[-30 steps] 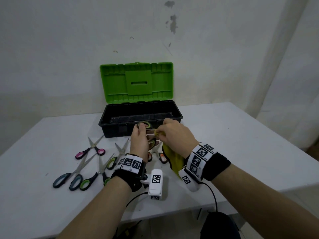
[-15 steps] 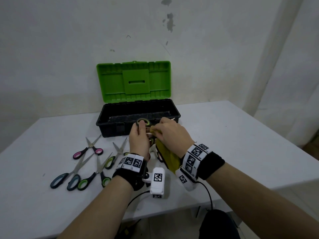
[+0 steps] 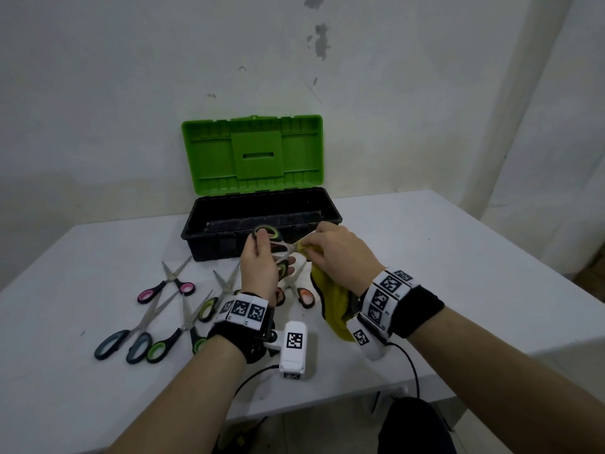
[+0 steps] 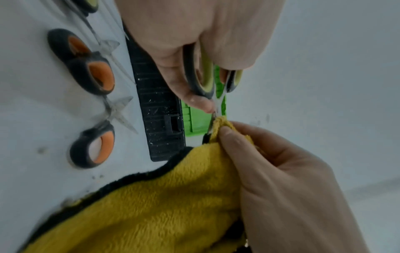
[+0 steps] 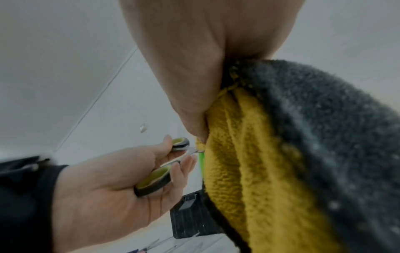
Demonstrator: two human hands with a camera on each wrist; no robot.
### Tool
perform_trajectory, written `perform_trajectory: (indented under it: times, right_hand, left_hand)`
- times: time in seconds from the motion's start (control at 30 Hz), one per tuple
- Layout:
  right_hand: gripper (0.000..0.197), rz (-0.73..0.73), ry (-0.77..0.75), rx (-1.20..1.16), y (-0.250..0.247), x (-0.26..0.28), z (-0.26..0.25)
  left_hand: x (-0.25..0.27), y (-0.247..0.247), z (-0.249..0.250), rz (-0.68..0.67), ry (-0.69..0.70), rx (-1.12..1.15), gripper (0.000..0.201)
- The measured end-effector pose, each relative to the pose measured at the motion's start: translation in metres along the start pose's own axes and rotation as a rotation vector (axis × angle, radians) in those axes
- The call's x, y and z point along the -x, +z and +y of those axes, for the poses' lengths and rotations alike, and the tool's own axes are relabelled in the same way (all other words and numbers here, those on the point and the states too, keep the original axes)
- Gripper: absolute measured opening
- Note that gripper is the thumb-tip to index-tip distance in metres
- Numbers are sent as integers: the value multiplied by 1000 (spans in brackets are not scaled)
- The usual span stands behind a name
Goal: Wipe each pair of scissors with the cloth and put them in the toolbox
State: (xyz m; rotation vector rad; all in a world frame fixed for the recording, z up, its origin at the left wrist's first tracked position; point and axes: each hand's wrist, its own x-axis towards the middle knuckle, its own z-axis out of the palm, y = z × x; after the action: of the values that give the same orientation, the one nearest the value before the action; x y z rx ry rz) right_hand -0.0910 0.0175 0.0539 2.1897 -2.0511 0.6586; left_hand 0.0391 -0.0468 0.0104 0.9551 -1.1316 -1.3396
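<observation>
The pair of scissors with yellow-green handles (image 3: 273, 247) is held in the air by the left hand (image 3: 260, 267), just in front of the open toolbox (image 3: 330, 217). The handle loops are gripped by curled fingers (image 5: 184, 167), and the thumb is pressed on the upper loop. From this hand the long axis of the scissors runs toward about 3 o'clock in the head view, so the blades are pointed at the right hand (image 3: 340, 257).

The blades are almost fully covered by the yellow cloth (image 4: 173, 205), which is pinched around them by the right thumb and fingers, close to the pivot. The rest of the cloth hangs down under the right wrist.

It is judged that the wipe is in progress and must be drawn along this axis, from the pivot out to the tips, away from the left hand. The toolbox lies at about 12 o'clock from both hands, near them, and the left hand, which carries the scissors, is likely the one to place them. Other scissors lie on the table (image 3: 458, 257) at about 8 o'clock, not yet wiped as it seems.
</observation>
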Motion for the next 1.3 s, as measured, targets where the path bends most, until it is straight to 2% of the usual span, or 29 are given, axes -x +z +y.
perform_trajectory:
  times: [0.1, 0.27, 0.37, 0.43, 0.53, 0.7, 0.9, 1.03, 1.17, 1.3]
  right_hand:
    - [27, 30, -55, -14, 2, -1, -8]
    - [27, -20, -17, 30, 2, 0, 0]
    - [26, 17, -60, -14, 0, 1, -2]
    - [26, -8, -87, -6, 2, 1, -7]
    - [25, -44, -47, 16, 1, 1, -4]
    - [25, -6, -67, 17, -3, 1, -5]
    - [25, -49, -46, 52, -5, 3, -3]
    - [25, -131, -146, 79, -4, 6, -18]
    - [26, -85, -76, 158, -7, 3, -6]
    - [25, -66, -149, 124, -7, 4, -10]
  left_hand:
    - [3, 5, 2, -18, -19, -2, 32]
    - [3, 3, -1, -9, -6, 2, 32]
    - [2, 3, -5, -19, 8, -31, 28]
    - [5, 5, -2, -15, 3, -35, 26]
    - [5, 8, -3, -32, -3, -21, 29]
    - [7, 10, -1, -57, -26, -15, 26]
    - [6, 6, -1, -28, 1, -31, 28]
    - [6, 8, 2, -19, 53, -117, 28]
    - [8, 6, 7, -31, -2, -50, 30]
    - [9, 8, 7, -45, 6, -75, 28]
